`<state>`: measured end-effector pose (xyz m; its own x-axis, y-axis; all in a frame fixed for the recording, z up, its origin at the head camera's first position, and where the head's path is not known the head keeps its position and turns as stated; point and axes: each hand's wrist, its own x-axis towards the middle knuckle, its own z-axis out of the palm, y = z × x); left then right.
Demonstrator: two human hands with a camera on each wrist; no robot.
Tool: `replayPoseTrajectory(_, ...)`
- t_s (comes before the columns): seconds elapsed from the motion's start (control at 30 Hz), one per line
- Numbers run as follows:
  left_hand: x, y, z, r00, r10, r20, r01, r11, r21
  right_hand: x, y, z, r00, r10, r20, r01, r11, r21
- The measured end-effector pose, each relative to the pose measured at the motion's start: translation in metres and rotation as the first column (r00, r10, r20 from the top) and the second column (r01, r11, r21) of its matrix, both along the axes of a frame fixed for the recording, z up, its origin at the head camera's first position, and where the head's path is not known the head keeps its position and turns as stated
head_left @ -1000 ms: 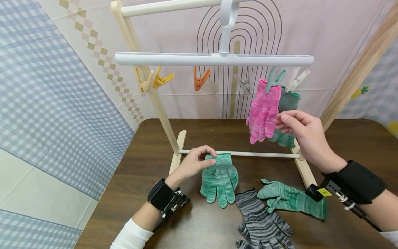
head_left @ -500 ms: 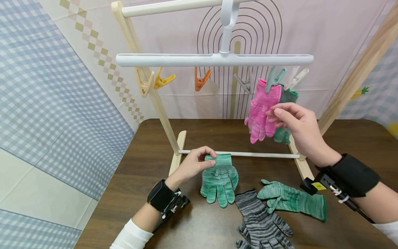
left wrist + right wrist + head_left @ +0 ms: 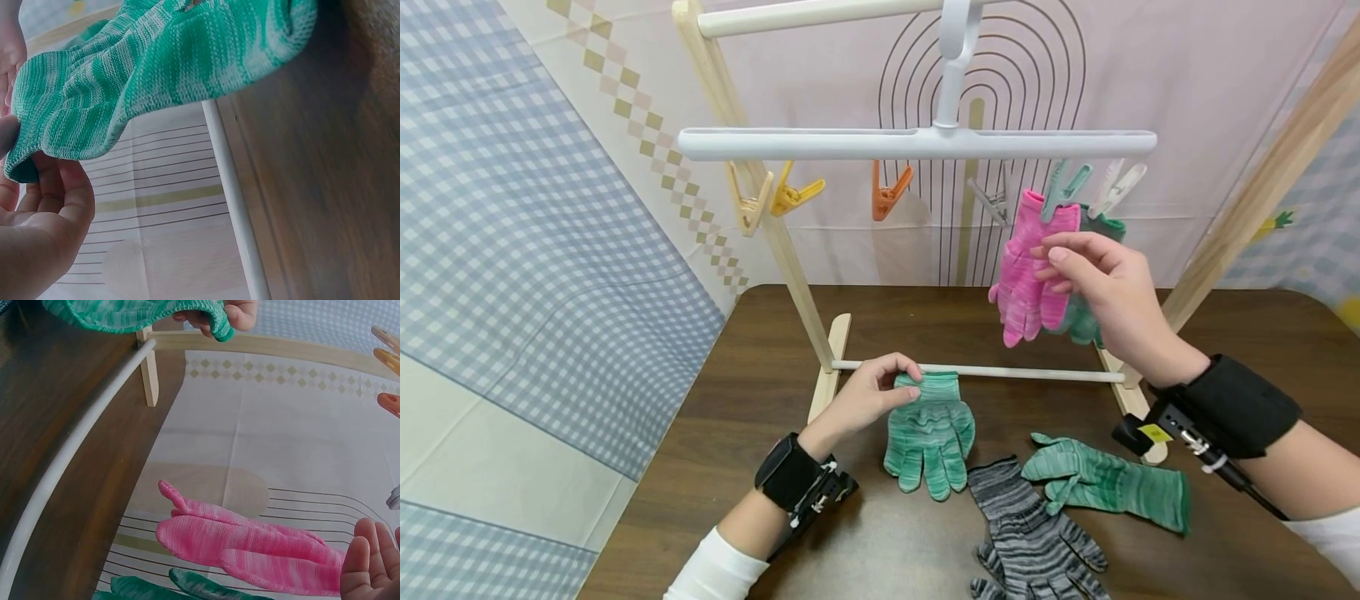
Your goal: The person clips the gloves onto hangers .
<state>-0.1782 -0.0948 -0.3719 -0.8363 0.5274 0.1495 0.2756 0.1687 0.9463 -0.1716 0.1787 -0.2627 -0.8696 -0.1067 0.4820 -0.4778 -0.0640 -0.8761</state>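
My left hand (image 3: 868,390) pinches the cuff of a green knit glove (image 3: 931,437), lifting that end while its fingers hang toward me. In the left wrist view the glove (image 3: 181,62) stretches away from the fingers. At the right, my right hand (image 3: 1112,296) is raised before a hanging pink glove (image 3: 1024,267), overlapping its edge, with fingers loosely bent and nothing in them. The right wrist view shows the fingertips beside the pink glove (image 3: 250,544). A teal clip (image 3: 1063,193) holds the pink glove. Behind it a green glove (image 3: 1105,223), partly hidden, hangs from a white clip (image 3: 1117,187).
A white hanger (image 3: 850,145) carries other clips: cream (image 3: 750,204), yellow (image 3: 793,198), orange (image 3: 889,196) and grey (image 3: 996,202). It hangs on a wooden rack with a low white bar (image 3: 1022,372). A grey-black striped glove (image 3: 1026,525) and another green glove (image 3: 1112,483) lie on the table.
My right hand has moved left and slightly up, from beside the pink glove to in front of its edge. My left hand and its glove have stayed nearly still.
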Motion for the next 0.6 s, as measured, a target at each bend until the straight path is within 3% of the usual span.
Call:
replayPoseTrajectory(0.27,0.000,0.000,0.001,1.000,-0.005,0.006,0.005,1.000,-0.009,-0.004,-0.006,0.008,0.992,-0.124,-0.015,0.124,0.987,0.102)
replayPoseTrajectory(0.33,0.004,0.001,0.008,1.000,-0.005,0.007,0.006,1.000,-0.015,-0.005,-0.008,0.010,0.989,-0.146,-0.021,0.148,0.981,0.124)
replayPoseTrajectory(0.5,0.005,0.001,0.008,1.000,-0.012,-0.012,0.012,1.000,-0.018,-0.006,-0.011,0.013,0.974,-0.222,-0.049,0.227,0.942,0.248)
replayPoseTrajectory(0.6,0.001,0.000,0.002,1.000,-0.016,-0.016,0.016,1.000,-0.016,-0.007,-0.013,0.014,0.963,-0.261,-0.063,0.267,0.915,0.304)
